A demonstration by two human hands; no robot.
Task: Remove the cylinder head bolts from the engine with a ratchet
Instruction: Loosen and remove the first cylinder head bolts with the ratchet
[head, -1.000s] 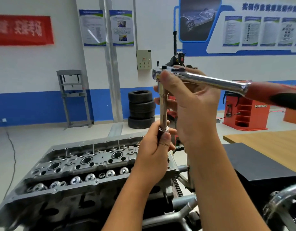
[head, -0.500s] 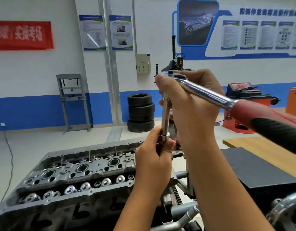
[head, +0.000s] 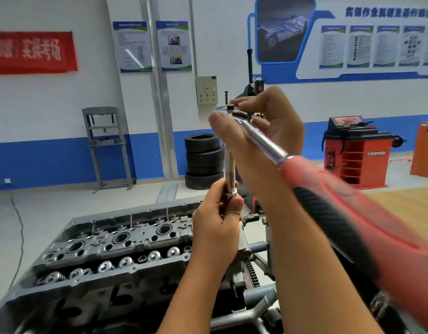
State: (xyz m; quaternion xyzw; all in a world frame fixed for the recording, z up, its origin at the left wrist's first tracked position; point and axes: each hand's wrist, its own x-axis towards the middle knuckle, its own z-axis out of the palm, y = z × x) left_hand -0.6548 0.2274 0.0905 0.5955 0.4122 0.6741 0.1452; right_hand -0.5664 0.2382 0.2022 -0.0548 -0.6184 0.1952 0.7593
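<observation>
Hanging straight down from the chrome red-gripped ratchet [head: 268, 145], pinched at its head by the right hand [head: 263, 126], the slim steel extension bar [head: 230, 169] has its lower end gripped by the left hand [head: 217, 227], above the grey cylinder head [head: 126, 242].

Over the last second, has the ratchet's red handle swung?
Yes. The ratchet's red handle has swung toward the camera and down, pivoting about the ratchet head in the right hand; it pointed right at the red cabinet before.

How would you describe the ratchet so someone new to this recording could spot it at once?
Start at the grey engine at lower left, then look up to the two raised hands in the middle. The ratchet runs from the right hand toward the lower right corner. It alone has a chrome shaft ending in a red and black handle.
</observation>
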